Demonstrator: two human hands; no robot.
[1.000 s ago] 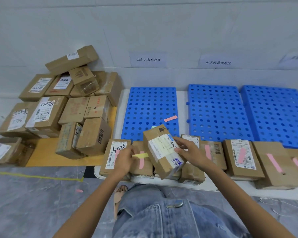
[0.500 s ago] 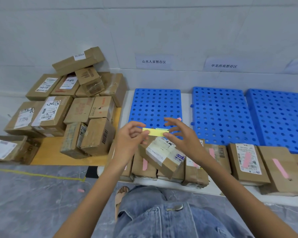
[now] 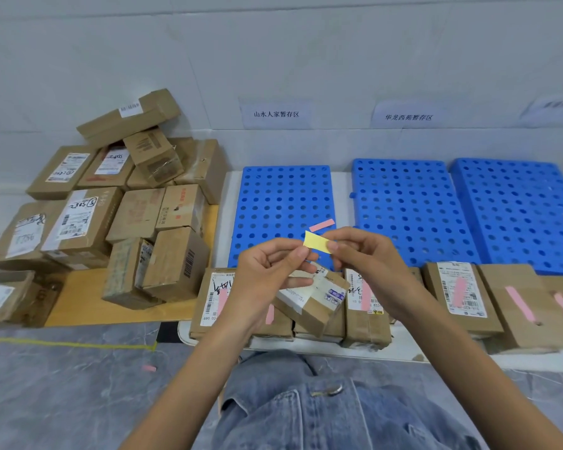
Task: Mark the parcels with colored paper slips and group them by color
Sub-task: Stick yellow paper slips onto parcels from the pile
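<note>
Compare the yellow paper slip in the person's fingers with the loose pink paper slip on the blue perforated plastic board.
The yellow paper slip is pinched in the air by the right hand; the pink paper slip lies flat on the blue perforated plastic board. The yellow one looks shorter and broader, the pink one longer and narrower. Both are small rectangular strips, on no parcel.

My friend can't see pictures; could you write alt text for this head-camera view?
A right hand pinches a yellow paper slip, the left hand at its other end, above a tilted parcel on a row of parcels bearing pink slips. Behind lie blue perforated pallets; boxes are piled at left.
</note>
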